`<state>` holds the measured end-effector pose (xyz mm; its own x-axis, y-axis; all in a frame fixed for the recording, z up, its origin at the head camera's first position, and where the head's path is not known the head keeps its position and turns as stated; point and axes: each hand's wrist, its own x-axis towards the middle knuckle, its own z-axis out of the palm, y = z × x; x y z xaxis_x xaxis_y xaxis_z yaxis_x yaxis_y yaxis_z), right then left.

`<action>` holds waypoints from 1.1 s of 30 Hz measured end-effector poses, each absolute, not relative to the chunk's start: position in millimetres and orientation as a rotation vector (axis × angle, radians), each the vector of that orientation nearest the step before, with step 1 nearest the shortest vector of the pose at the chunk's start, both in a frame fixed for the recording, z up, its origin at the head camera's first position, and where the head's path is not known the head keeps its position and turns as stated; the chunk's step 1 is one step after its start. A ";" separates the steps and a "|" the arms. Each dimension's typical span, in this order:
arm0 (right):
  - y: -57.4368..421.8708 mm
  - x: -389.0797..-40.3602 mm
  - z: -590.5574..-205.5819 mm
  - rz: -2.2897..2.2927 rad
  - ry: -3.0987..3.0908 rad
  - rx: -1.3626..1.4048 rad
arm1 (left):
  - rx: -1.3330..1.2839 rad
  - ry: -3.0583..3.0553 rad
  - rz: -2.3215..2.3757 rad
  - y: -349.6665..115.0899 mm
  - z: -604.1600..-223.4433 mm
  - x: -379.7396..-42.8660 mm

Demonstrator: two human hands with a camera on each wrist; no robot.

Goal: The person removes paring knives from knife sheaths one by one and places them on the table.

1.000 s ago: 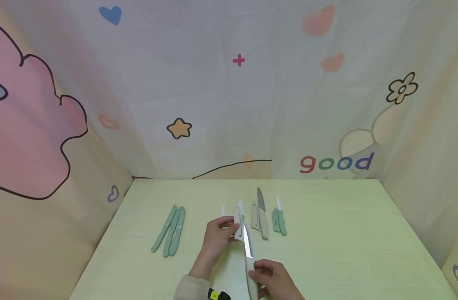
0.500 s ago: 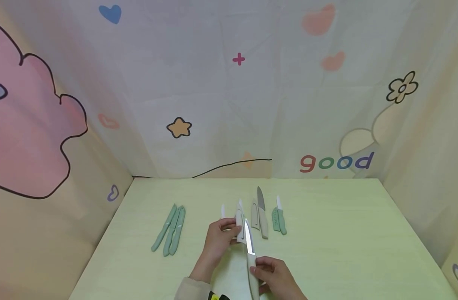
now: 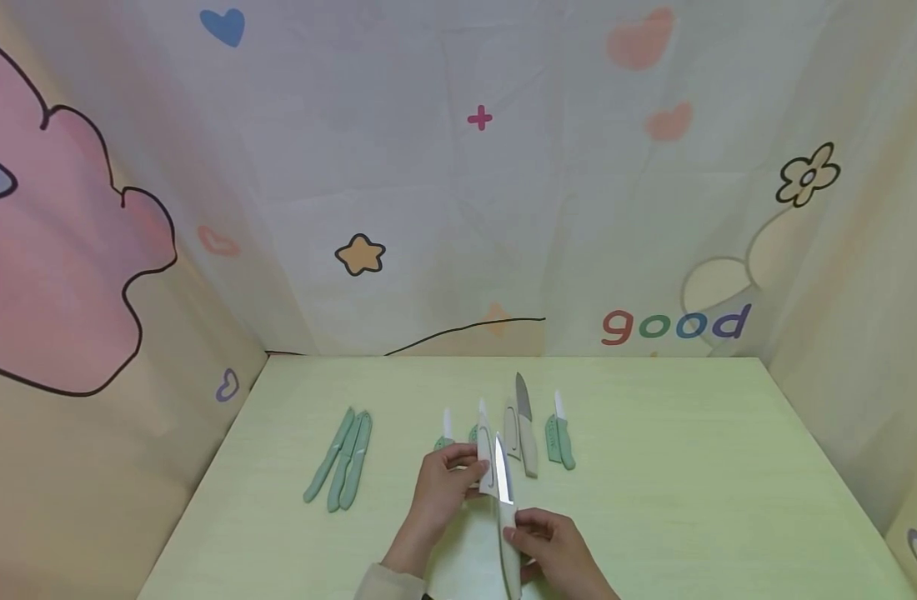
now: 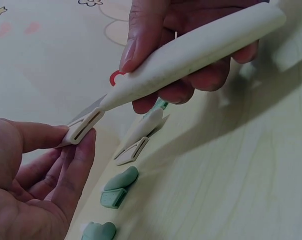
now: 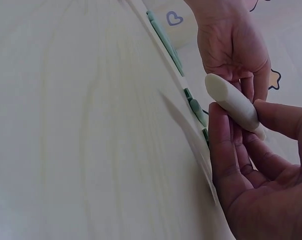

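Note:
My left hand point(image 3: 445, 485) pinches a cream blade sheath point(image 3: 486, 460) between thumb and fingers, above the middle of the table. A cream-handled kitchen knife point(image 3: 508, 542) is in my right hand point(image 3: 554, 546), its thumb and fingers around the handle. The bare blade point(image 3: 503, 475) points away from me and lies alongside the sheath's right side. Whether blade and sheath touch, I cannot tell. In the left wrist view the sheath point(image 4: 83, 127) overlaps part of the blade point(image 4: 86, 111). In the right wrist view the handle's butt end point(image 5: 219, 89) hides the blade.
Behind my hands lie a beige knife point(image 3: 528, 446) beside its sheath point(image 3: 511, 429), and a green knife point(image 3: 565, 442) beside its green sheath point(image 3: 552, 439). Other green pieces point(image 3: 445, 442) are partly covered by my left hand. Several green knives point(image 3: 349, 462) lie at the left.
My left hand has shifted slightly right and nearer with the sheath. The knife in my right hand has moved a little forward and right, so its blade now overlaps more of the sheath's length.

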<state>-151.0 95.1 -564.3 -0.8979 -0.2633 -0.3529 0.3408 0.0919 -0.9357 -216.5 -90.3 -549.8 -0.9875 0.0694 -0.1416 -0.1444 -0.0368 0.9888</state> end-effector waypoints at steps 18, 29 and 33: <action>95.4 -151.5 -564.8 -1.896 1.978 0.052 | -0.062 2.051 2.125 -87.9 -550.7 -207.9; 94.9 -151.5 -558.2 -1.946 1.992 0.085 | -0.060 2.053 2.108 -84.8 -550.3 -198.9; 95.8 -151.9 -560.1 -1.965 1.976 0.091 | -0.043 2.050 2.109 -84.5 -554.3 -198.2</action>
